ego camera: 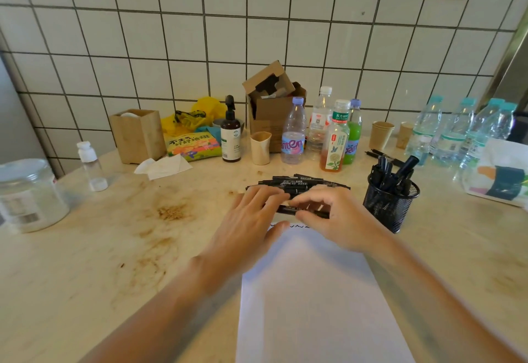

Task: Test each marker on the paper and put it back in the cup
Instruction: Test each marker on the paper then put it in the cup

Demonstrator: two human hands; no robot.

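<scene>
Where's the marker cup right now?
In the head view, the mesh cup stands right of the right hand and the marker pile, holding several markers.

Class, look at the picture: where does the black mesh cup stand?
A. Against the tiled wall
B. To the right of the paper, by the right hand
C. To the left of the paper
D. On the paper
B: the black mesh cup, with markers in it, stands on the counter right of the paper, beside the right hand.

Premises appear to be a pantry or break-room corner: white tiled wall (pixel 257 34), stained stone-pattern bench (pixel 114 248) crowded with drink bottles (pixel 294 131), paper cups (pixel 381 134), snack packet (pixel 194 147), pump dispenser (pixel 231 131).
</scene>
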